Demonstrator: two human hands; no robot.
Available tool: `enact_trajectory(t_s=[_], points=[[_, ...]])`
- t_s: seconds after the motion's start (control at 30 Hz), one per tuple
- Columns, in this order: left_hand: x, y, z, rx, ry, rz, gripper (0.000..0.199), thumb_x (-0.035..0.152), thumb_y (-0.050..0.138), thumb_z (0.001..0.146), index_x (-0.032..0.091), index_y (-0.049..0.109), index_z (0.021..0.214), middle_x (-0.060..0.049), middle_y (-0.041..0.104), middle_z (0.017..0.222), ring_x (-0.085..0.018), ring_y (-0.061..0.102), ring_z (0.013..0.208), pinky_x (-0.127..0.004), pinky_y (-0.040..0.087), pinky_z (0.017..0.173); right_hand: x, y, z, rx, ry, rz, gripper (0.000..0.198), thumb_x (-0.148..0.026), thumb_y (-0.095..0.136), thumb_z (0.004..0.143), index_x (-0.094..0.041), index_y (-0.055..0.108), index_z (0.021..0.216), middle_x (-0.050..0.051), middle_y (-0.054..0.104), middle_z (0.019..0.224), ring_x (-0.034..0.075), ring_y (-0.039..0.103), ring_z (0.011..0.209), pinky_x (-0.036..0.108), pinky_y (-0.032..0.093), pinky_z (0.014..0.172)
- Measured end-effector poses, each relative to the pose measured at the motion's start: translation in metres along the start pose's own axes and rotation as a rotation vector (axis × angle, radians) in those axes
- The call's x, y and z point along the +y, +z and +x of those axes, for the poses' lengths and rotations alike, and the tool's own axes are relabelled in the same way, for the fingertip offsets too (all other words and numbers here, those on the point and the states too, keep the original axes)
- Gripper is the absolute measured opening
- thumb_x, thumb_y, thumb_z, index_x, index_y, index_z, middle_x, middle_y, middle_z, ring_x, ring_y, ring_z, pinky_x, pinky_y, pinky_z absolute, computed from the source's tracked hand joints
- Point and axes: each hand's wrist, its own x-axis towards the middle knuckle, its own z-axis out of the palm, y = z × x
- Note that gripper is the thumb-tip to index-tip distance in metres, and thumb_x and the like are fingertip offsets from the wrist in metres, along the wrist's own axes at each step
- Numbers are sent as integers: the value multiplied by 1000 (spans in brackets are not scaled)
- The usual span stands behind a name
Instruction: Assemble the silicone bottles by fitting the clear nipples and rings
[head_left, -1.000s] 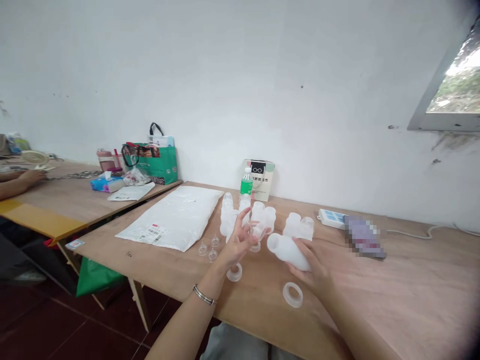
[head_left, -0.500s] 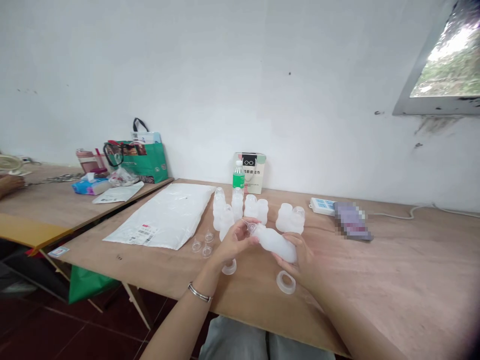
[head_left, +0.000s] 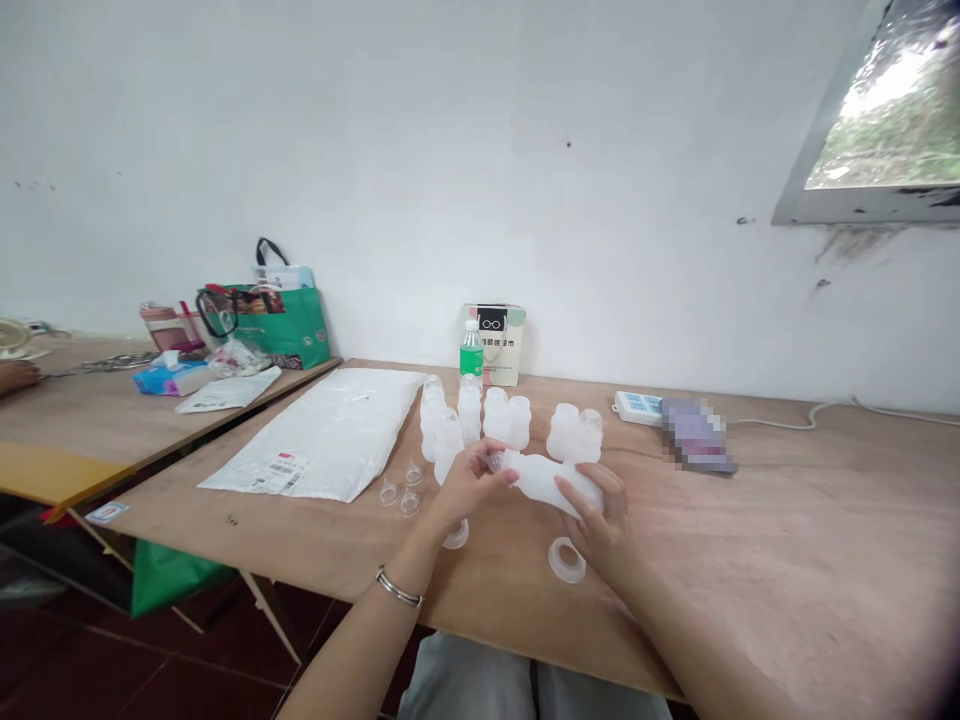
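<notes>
A milky white baby bottle point(head_left: 541, 482) is held on its side above the table's front part. My right hand point(head_left: 600, 510) wraps its base end. At the neck, my left hand point(head_left: 472, 485) pinches a clear bottle teat point(head_left: 496, 461) against the mouth, thumb and fingers closed round it. Below the bottle lies a white screw ring point(head_left: 567, 561); a second ring point(head_left: 456, 535) sits partly under my left wrist. Three clear loose teats point(head_left: 409, 502) stand to the left. Behind my hands stand several white bottles point(head_left: 497, 412), some with clear domed tops.
A white plastic mailing bag point(head_left: 319, 430) lies at left. At the back are a green-labelled bottle point(head_left: 471, 358) and a paper bag point(head_left: 504, 345). A power strip point(head_left: 637, 406) and a blurred phone point(head_left: 696, 436) lie at right. Another person's hand point(head_left: 19, 376) shows far left.
The bottle has tilted closer to level in my hands, and my right fingers have shifted on its base. My left fingers stay at the teat. The view has moved slightly.
</notes>
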Motion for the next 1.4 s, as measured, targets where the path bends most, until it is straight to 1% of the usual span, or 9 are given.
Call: enact_trajectory(t_s=[0.3, 0.43, 0.6, 0.73, 0.87, 0.93, 1.07, 1.27, 1.4], points=[[2, -4, -1, -233, 42, -70, 45, 25, 77, 71, 23, 61, 113, -3, 61, 93, -14, 56, 85, -26, 45, 76, -3, -6, 11, -95, 139, 202, 50, -23, 66, 80, -25, 44, 126, 10, 55, 103, 24, 62, 91, 39, 57, 74], [1, -2, -1, -147, 16, -87, 47, 33, 78, 69, 20, 61, 111, -4, 62, 93, -15, 56, 84, -25, 45, 74, -5, -4, 8, -43, 151, 252, 49, -19, 63, 80, -25, 44, 125, 11, 52, 110, 26, 60, 98, 43, 57, 78], [-2, -1, 2, -36, -37, -95, 49, 47, 78, 64, 16, 64, 99, -3, 62, 85, -14, 56, 77, -25, 44, 70, 0, 3, -1, 30, 36, 172, 57, -12, 66, 77, -29, 44, 127, 11, 51, 116, 29, 56, 106, 47, 55, 82], [4, 0, -1, -105, -13, -161, 52, 37, 82, 62, 19, 64, 107, -3, 63, 92, -14, 57, 83, -26, 45, 75, 1, -3, 0, 37, 13, 175, 53, -10, 65, 77, -28, 48, 124, 11, 51, 118, 28, 57, 107, 45, 55, 81], [9, -2, -4, -245, 7, -140, 49, 28, 81, 65, 22, 64, 110, -5, 62, 99, -15, 56, 85, -27, 45, 77, 0, -12, 4, -145, 131, 319, 41, -20, 59, 84, -23, 45, 123, 10, 59, 101, 22, 64, 82, 34, 56, 63], [9, -4, -4, -285, 20, -99, 48, 27, 80, 67, 22, 64, 112, -5, 62, 101, -15, 56, 86, -27, 45, 77, 0, -11, 4, -159, 175, 340, 37, -21, 56, 86, -23, 45, 121, 9, 60, 97, 21, 63, 77, 32, 55, 60], [3, -6, 0, -196, 4, -47, 50, 32, 78, 68, 21, 61, 114, -5, 64, 102, -15, 58, 86, -26, 46, 76, 2, -5, -1, -72, 117, 346, 49, -18, 63, 81, -23, 42, 125, 12, 56, 109, 26, 61, 97, 40, 56, 75], [-11, -7, 4, -69, -48, 33, 37, 47, 72, 72, 13, 63, 83, 0, 60, 68, -9, 53, 59, -21, 42, 56, 1, -1, -8, -88, -63, 245, 54, -7, 64, 79, -24, 47, 127, 14, 51, 121, 29, 55, 111, 46, 53, 87], [-8, -7, 2, -138, -6, 21, 44, 39, 79, 66, 17, 65, 101, -3, 65, 91, -13, 59, 78, -25, 46, 70, 0, -5, -5, -63, 99, 360, 48, -15, 65, 79, -23, 48, 123, 12, 55, 112, 27, 59, 101, 41, 55, 78]])
